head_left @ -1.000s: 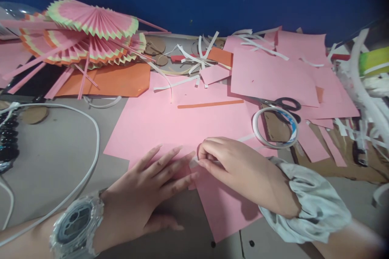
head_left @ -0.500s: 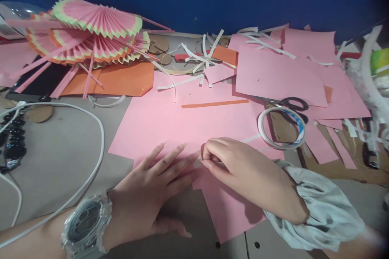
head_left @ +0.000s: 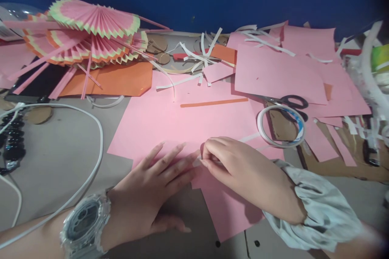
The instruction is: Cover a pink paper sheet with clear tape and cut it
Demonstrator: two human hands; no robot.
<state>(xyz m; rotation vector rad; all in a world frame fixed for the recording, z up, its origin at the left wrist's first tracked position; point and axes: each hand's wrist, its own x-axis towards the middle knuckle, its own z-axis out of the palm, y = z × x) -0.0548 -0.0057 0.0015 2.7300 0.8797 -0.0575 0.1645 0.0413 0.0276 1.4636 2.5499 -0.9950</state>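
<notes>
My left hand [head_left: 158, 186] lies flat with fingers spread, its fingertips on pink paper [head_left: 158, 125]. Close to its index fingertip, my right hand [head_left: 225, 160] is closed in a pinch on the end of a whitish tape strip [head_left: 197, 162]. That strip runs under the hand, and a length of it shows between the hand and the tape roll [head_left: 260, 126], which rests to the right. Below my right hand a pink paper piece [head_left: 225, 214] extends toward me. An orange paper strip [head_left: 214, 103] lies on the pink sheet beyond both hands.
Scissors [head_left: 294, 102] sit behind the roll, partly under stacked pink sheets [head_left: 279, 73]. Pleated paper fans [head_left: 95, 20] are piled at the back left over orange paper [head_left: 121, 79]. White paper scraps [head_left: 206, 58] lie at the back. A white cable [head_left: 101, 137] loops across the left side.
Both hands keep almost the same pose and place. The whole view has shifted very slightly; nothing has visibly been taken up or let go.
</notes>
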